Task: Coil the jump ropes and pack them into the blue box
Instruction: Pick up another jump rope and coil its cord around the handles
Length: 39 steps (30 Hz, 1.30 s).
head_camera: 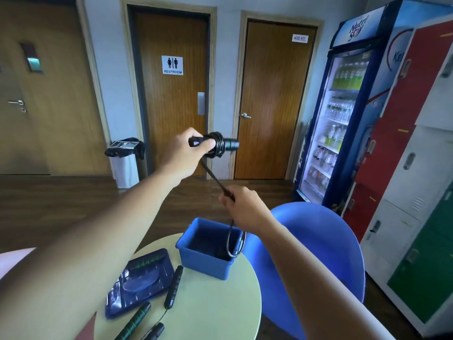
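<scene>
Left hand [186, 153] grips the rope-wound handles [215, 143], right hand [241, 207] pinches the cord [215, 179], its fingers partly hidden.

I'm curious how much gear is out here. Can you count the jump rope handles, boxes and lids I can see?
Jump rope handles: 4 (one held up, three on the table)
Blue box: 1
Blue lid: 1
Total: 6

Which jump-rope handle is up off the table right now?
The handle gripped in the left hand, with rope coiled around it. The other handles lie flat on the round table.
</scene>
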Available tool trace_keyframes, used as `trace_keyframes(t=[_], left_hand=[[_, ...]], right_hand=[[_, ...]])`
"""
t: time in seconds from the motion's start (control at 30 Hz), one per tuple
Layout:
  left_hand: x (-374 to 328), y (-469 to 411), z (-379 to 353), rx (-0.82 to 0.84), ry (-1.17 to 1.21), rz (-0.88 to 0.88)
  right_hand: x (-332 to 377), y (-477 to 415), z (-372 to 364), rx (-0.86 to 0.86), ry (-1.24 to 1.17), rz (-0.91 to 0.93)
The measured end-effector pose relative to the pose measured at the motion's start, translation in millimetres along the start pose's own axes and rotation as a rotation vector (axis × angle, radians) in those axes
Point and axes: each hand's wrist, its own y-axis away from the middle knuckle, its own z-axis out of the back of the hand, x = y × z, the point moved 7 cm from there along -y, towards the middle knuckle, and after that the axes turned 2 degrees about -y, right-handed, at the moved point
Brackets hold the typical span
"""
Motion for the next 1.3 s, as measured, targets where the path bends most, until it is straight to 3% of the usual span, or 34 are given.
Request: trace_keyframes(t=[0.07,0.13,0.27,0.37,0.47,0.6,0.67,0.73,0.83,0.97,1.13,1.2,1.3], left_hand=[[4.1,5.9,-3.1,0.054,-0.257,-0.099],[18.9,8.9,-11.4,0.147,-0.325,-0.119],[45.4,3.5,-15.1,0.331,-0.075,0.039],[42.6,7.7,-15.9,0.514,0.199,0.137],[29.4,11.7,-17.7,0.684,0.382,0.115],[6.6,17.2,-21.5,0.838,0.586,0.053],[2.1,15.8,-20.1,0.827,0.676,0.042],[1.9,14.2,-20.1,0.802,0.728,0.047],[9.1,6.7,-15.1,0.638,0.666,0.057],[29.9,2.5,-4.8,0.380,0.365,0.113],[37.5,18.6,-11.7,0.235,0.237,0.187],[35.9,24.7,-14.5,0.262,0.162,0.194],[22.4,37.5,-27.4,0.482,0.053,0.145]], right_hand=[[11.8,-1.8,14.8,-0.035,0.119,0.045],[24.1,-6.3,32.1,-0.106,0.217,0.104],[33.9,-16.5,59.0,-0.215,0.184,0.193],[17.2,-29.6,68.3,-0.206,-0.014,0.181],[-2.7,-41.4,61.4,-0.096,-0.343,0.130],[-1.8,-36.2,32.7,0.255,-0.828,0.020],[1.3,-25.1,16.3,0.414,-1.033,-0.076],[0.1,-21.7,7.6,0.411,-1.157,-0.129],[-8.6,-25.7,1.7,0.263,-1.264,-0.183],[-21.4,-28.4,-1.9,0.007,-1.228,-0.238],[-28.4,-28.0,2.2,-0.256,-0.998,-0.266],[-31.3,-26.8,7.1,-0.327,-0.872,-0.282],[-37.9,-29.8,8.3,-0.326,-0.807,-0.274]])
